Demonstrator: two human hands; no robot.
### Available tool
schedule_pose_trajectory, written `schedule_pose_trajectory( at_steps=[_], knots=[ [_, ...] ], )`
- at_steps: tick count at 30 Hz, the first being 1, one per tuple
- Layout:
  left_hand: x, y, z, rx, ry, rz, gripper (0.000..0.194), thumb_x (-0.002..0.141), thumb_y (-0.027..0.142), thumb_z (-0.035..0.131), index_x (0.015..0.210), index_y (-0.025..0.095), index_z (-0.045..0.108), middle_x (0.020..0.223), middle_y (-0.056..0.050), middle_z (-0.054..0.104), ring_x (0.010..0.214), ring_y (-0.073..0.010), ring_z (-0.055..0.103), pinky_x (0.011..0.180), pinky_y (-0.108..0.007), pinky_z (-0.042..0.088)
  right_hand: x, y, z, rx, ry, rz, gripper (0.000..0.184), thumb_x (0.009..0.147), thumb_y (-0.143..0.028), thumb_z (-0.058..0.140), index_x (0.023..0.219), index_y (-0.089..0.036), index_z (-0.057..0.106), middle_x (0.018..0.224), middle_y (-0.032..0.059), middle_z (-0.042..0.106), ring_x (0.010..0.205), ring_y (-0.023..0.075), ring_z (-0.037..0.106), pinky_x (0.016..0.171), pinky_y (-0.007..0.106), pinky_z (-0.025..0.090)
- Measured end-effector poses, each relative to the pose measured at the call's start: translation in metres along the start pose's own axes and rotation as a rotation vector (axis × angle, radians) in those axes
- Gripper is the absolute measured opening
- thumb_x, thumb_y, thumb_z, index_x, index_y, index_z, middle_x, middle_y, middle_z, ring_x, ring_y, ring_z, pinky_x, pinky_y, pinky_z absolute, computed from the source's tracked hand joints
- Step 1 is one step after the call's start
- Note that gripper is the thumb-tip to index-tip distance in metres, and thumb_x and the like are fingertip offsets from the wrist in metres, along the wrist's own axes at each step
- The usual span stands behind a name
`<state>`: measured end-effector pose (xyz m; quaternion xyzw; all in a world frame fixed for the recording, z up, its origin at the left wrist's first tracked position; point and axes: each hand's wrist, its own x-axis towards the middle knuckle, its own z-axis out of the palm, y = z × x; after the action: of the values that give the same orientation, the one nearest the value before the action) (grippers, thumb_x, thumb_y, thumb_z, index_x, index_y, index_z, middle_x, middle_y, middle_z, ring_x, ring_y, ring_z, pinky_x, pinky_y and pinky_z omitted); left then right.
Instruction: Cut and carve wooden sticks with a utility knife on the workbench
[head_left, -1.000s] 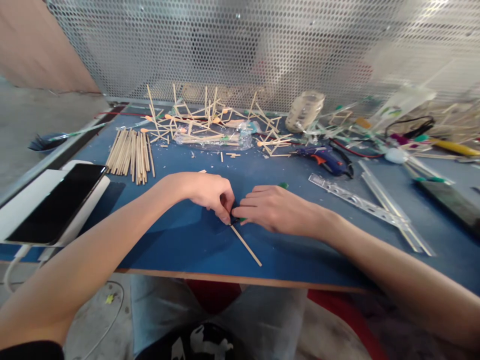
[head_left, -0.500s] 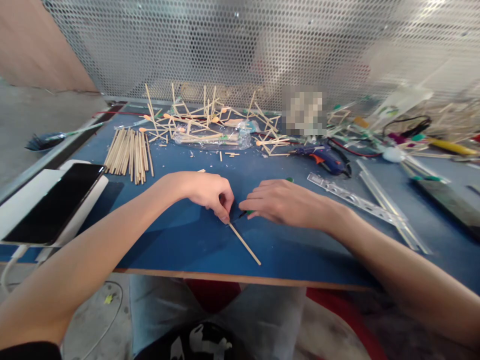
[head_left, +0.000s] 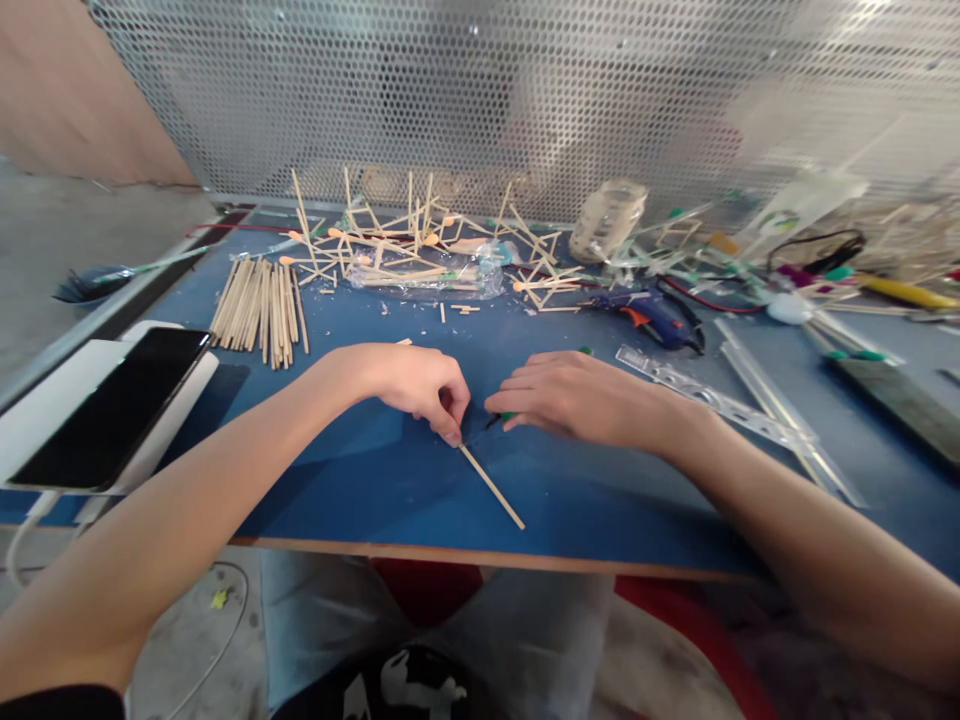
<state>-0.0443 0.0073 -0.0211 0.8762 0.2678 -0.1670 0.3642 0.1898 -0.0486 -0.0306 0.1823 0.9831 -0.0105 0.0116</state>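
My left hand (head_left: 431,393) is closed, its thumb and fingertips pinching the upper end of a thin wooden stick (head_left: 491,485). From the pinch the stick slants down and right across the blue tabletop (head_left: 360,500). To the right, my right hand (head_left: 566,400) is closed around a green-handled tool with a dark tip (head_left: 495,420); most of it lies hidden under the fingers, so its kind is unclear. The dark tip points at the stick's held end but stands a little apart from it.
Loose sticks (head_left: 262,310) lie in a pile at left beside a phone (head_left: 116,405). Glued stick frames (head_left: 420,230) and a clear jar (head_left: 609,220) line the perforated metal panel (head_left: 450,90). A blue glue gun (head_left: 656,318) and clear ruler (head_left: 709,400) lie at right.
My right hand has drawn back right and slightly away from me with the green-handled tool, parting its tip from the stick. My left hand keeps its pinch in place.
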Motion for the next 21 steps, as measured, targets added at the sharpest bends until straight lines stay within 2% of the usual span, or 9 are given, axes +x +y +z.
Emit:
schedule_pose_trajectory(
  at_steps=[4,8,13,18,21],
  knots=[
    [-0.0009,0.0007,-0.0009,-0.01,-0.022,-0.002,0.027,0.079,0.052,0.072,0.087,0.026,0.077,0.077,0.001,0.074,0.066,-0.0125,0.062,0.057,-0.023,0.039,0.0012,-0.0029,-0.0014,-0.04,-0.025,0.028,0.021,0.106,-0.026,0.04,0.106,-0.022,0.06,0.089,0.0024,0.071,0.08,0.0189,0.061,0.072,0.034,0.032],
    [-0.0003,0.0007,-0.0004,-0.018,-0.008,-0.009,0.029,0.079,0.052,0.071,0.086,0.025,0.077,0.075,0.001,0.073,0.064,-0.012,0.061,0.057,-0.023,0.039,0.0037,-0.0024,-0.0024,-0.003,-0.011,-0.008,0.026,0.107,-0.034,0.038,0.112,-0.022,0.061,0.092,0.003,0.071,0.084,0.0188,0.062,0.073,0.033,0.033],
    [0.0005,0.0007,-0.0006,-0.005,-0.032,0.004,0.027,0.078,0.05,0.073,0.088,0.026,0.077,0.08,0.001,0.074,0.068,-0.0124,0.062,0.058,-0.023,0.039,0.0057,-0.0017,-0.0007,-0.043,-0.009,-0.011,0.027,0.107,-0.026,0.035,0.105,-0.021,0.061,0.086,0.0022,0.069,0.079,0.0184,0.06,0.072,0.033,0.032],
    [-0.0001,0.001,-0.0016,-0.003,-0.028,-0.002,0.029,0.08,0.053,0.07,0.089,0.026,0.077,0.081,0.001,0.074,0.069,-0.0126,0.062,0.059,-0.023,0.039,0.0045,0.0012,-0.0004,-0.023,0.003,-0.027,0.027,0.107,-0.035,0.037,0.112,-0.023,0.061,0.091,0.0021,0.069,0.084,0.0181,0.061,0.074,0.033,0.033],
    [0.0,0.0007,-0.0013,0.008,-0.031,-0.004,0.025,0.078,0.048,0.073,0.089,0.026,0.077,0.082,0.002,0.075,0.07,-0.0126,0.063,0.06,-0.023,0.039,0.0048,-0.0002,-0.001,-0.05,-0.009,-0.011,0.025,0.107,-0.027,0.037,0.107,-0.021,0.061,0.088,0.0019,0.068,0.08,0.0183,0.06,0.074,0.033,0.032]
  ],
)
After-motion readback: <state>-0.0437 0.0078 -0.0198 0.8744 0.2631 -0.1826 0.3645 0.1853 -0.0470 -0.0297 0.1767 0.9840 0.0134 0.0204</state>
